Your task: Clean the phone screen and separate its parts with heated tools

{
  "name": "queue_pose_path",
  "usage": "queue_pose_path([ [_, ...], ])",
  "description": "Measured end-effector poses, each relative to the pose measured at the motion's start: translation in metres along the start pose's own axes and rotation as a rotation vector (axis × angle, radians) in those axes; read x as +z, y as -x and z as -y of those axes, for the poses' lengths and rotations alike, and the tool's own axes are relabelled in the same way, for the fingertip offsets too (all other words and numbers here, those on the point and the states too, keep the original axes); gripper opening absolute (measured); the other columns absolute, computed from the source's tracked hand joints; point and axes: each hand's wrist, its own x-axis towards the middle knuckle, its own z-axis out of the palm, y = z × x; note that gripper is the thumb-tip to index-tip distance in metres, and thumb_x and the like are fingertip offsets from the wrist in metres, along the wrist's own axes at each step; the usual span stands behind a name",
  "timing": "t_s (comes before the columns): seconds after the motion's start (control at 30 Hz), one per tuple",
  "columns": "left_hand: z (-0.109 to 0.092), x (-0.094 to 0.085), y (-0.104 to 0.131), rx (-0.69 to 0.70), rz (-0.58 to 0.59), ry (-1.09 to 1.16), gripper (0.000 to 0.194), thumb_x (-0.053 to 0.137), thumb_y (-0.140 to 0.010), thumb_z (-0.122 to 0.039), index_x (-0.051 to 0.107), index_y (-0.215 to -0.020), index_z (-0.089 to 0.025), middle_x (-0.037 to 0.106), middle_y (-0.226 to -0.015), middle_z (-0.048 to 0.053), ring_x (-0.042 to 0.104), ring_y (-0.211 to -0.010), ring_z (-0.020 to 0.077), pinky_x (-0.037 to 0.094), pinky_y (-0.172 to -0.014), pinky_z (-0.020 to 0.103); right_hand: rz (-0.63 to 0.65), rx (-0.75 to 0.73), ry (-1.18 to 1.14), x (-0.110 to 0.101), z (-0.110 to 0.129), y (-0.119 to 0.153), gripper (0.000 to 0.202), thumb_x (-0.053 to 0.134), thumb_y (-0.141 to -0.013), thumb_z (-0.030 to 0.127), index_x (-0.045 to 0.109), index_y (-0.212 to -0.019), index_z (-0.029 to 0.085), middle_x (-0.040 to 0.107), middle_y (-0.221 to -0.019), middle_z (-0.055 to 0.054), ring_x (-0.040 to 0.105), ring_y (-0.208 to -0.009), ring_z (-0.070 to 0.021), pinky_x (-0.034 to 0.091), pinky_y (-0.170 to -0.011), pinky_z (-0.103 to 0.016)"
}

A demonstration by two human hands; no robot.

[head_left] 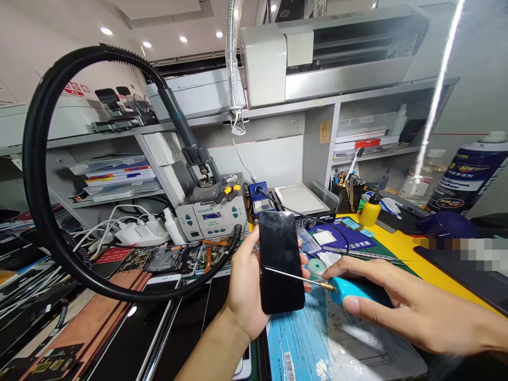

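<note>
A black phone (281,254) is held upright in my left hand (246,288), the palm behind it and fingertips showing at its right edge. My right hand (391,299) grips a blue-handled tool (349,290) with a brass collar. Its thin metal shaft crosses in front of the phone's dark face and reaches near the left edge. Whether the tip touches the phone, I cannot tell. Under the hands lies a light blue sheet (297,338) beside a worn grey-white surface.
A thick black hose (35,159) loops across the left, joined to a grey station (214,214). Several phone parts cover the left bench. A yellow bottle (370,211), pen holder (347,193) and spray can (468,174) stand at the right.
</note>
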Motion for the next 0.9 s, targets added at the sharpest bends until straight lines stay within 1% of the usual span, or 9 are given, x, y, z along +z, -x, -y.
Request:
queue_pose_path([
  [0.17,-0.003,-0.001,-0.001,0.030,0.002,0.008,0.071,0.036,-0.093,-0.065,0.069,-0.107,-0.003,0.068,-0.086,0.015,0.064,-0.073,0.0244,0.051,-0.070,0.038,0.009,-0.003,0.011,0.001,-0.002,0.001,0.049,0.051,-0.094,0.064,0.058,-0.137,0.041,0.064,-0.141,0.000,0.059,-0.126,-0.0381,0.055,-0.094,-0.045],
  [0.3,-0.005,0.000,-0.001,0.039,0.018,0.023,0.069,0.035,-0.093,-0.065,0.068,-0.105,-0.005,0.066,-0.085,0.015,0.063,-0.073,0.0238,0.050,-0.070,0.037,-0.011,0.004,0.030,0.005,-0.008,0.002,0.052,0.054,-0.092,0.064,0.056,-0.139,0.041,0.064,-0.142,0.001,0.059,-0.127,-0.0384,0.055,-0.096,-0.045],
  [0.4,-0.005,-0.001,0.000,0.032,0.027,0.036,0.070,0.035,-0.093,-0.066,0.068,-0.105,-0.005,0.065,-0.087,0.015,0.062,-0.074,0.0235,0.049,-0.071,0.037,-0.030,0.016,0.060,0.008,-0.012,0.002,0.055,0.056,-0.091,0.064,0.055,-0.140,0.041,0.062,-0.145,0.000,0.059,-0.127,-0.0391,0.057,-0.093,-0.044],
  [0.47,-0.005,-0.001,0.000,0.029,0.028,0.044,0.070,0.035,-0.093,-0.066,0.068,-0.104,-0.006,0.065,-0.088,0.015,0.062,-0.074,0.0236,0.049,-0.072,0.037,-0.047,0.013,0.075,0.009,-0.013,0.002,0.054,0.058,-0.090,0.064,0.057,-0.139,0.040,0.064,-0.142,0.000,0.061,-0.125,-0.0384,0.059,-0.091,-0.042],
  [0.63,-0.006,0.001,0.000,0.031,0.024,0.070,0.070,0.035,-0.093,-0.065,0.068,-0.104,-0.004,0.065,-0.087,0.016,0.062,-0.073,0.0235,0.050,-0.071,0.038,-0.097,-0.044,0.110,0.010,-0.007,0.001,0.050,0.059,-0.090,0.062,0.062,-0.134,0.039,0.069,-0.136,0.000,0.067,-0.119,-0.0351,0.060,-0.091,-0.041],
  [0.73,-0.005,0.001,0.001,0.041,0.017,0.095,0.067,0.034,-0.095,-0.063,0.069,-0.101,-0.006,0.064,-0.083,0.013,0.062,-0.068,0.0214,0.052,-0.067,0.036,-0.093,-0.047,0.148,0.009,-0.001,0.001,0.050,0.056,-0.091,0.064,0.062,-0.134,0.040,0.069,-0.136,-0.001,0.067,-0.118,-0.0349,0.062,-0.088,-0.041],
  [0.9,-0.004,0.001,0.001,0.070,0.024,0.139,0.064,0.035,-0.095,-0.062,0.069,-0.092,-0.009,0.065,-0.079,0.011,0.063,-0.065,0.0198,0.052,-0.063,0.034,-0.072,-0.046,0.174,0.008,0.001,0.002,0.051,0.054,-0.091,0.066,0.060,-0.135,0.041,0.069,-0.136,0.000,0.067,-0.119,-0.0346,0.060,-0.091,-0.043],
])
